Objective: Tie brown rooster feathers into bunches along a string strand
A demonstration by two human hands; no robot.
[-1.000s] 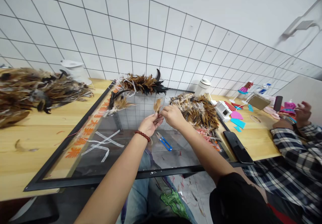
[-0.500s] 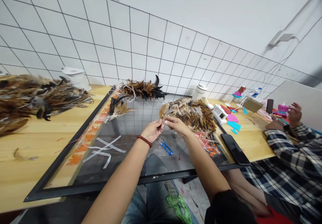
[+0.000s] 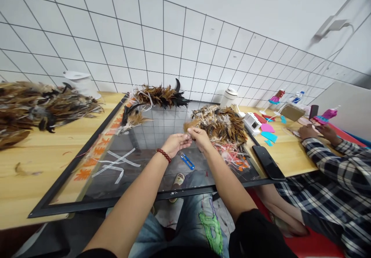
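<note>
Brown feathers (image 3: 190, 126) are pinched at their lower end between my two hands, over the glass panel. My left hand (image 3: 177, 143), with a red bead bracelet at the wrist, has thumb and forefinger closed at the quill end. My right hand (image 3: 199, 137) closes its fingers on the same small bunch. Just below them, blue thread snips (image 3: 187, 161) lie on the glass. A large heap of brown and white feathers (image 3: 222, 122) lies beyond my right hand. Pink and orange scraps (image 3: 232, 155) sit in front of that heap.
White strips (image 3: 116, 164) lie on the glass at left. Feather garlands (image 3: 162, 95) rest at the back edge, more feathers (image 3: 43, 109) on the left wood. A phone (image 3: 268, 162), white box (image 3: 251, 123) and bottle (image 3: 228, 97) stand at right. A co-worker in a plaid sleeve (image 3: 321, 151) works there.
My right hand has shifted up onto the feathers, and the bunch now looks flatter. The co-worker's hands have come down to the table. The view has moved slightly.
</note>
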